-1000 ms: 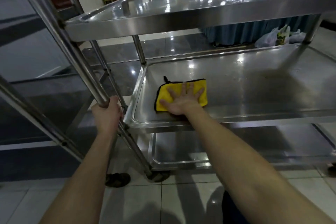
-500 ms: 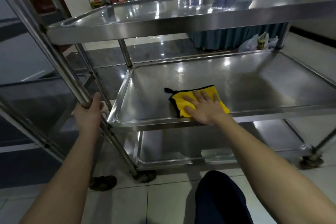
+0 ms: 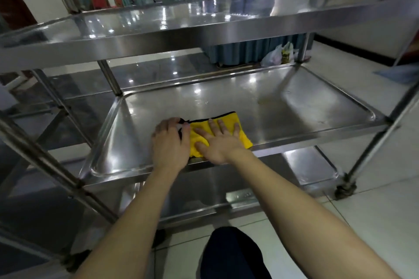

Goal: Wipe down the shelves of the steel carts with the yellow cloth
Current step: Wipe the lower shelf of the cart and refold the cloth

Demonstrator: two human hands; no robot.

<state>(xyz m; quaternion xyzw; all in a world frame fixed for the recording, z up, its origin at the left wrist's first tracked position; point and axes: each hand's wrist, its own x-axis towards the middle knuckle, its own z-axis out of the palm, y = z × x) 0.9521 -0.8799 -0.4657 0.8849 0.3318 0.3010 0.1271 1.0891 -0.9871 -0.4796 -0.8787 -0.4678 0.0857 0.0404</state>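
Far left of the left hand, the cart's slanted upright (image 3: 45, 158) stands with nothing holding it. The cart rests on its own wheels.

Left hand (image 3: 170, 140): down on the middle shelf (image 3: 294, 108), just behind its front lip. The fingers are curled at the left edge of the yellow cloth (image 3: 234, 123) and the thumb lies over the black trim. I read this as a pinch on that edge, probably to anchor or refold the pad. The fingertips are tucked out of view, so I can't say how much fabric they have.

Right hand (image 3: 218, 142): touching the left hand's right side, palm down. The fingers are straight and spread, pressing the cloth flat to the steel and gripping nothing. The spread makes sense: broad pressure, more cloth working per stroke.

Cloth: folded to a pad, mostly under the right hand. Only its far and right margins show past the fingers.

Beyond and right of the right hand: bare steel with a dull yellowish smear (image 3: 265, 102), well apart from the cloth. My judgement is that this patch is not yet wiped, so strokes should run rightward and away.

Above both hands is the top shelf (image 3: 204, 22), below them the bottom shelf (image 3: 306, 170). I can't tell whether either is done. Clearance under the top shelf looks tight, a knuckle risk on a long reach.

Far right of the right hand: a caster (image 3: 344, 188) on the tile. With no hand on the frame, I'd expect a hard push to roll the cart.
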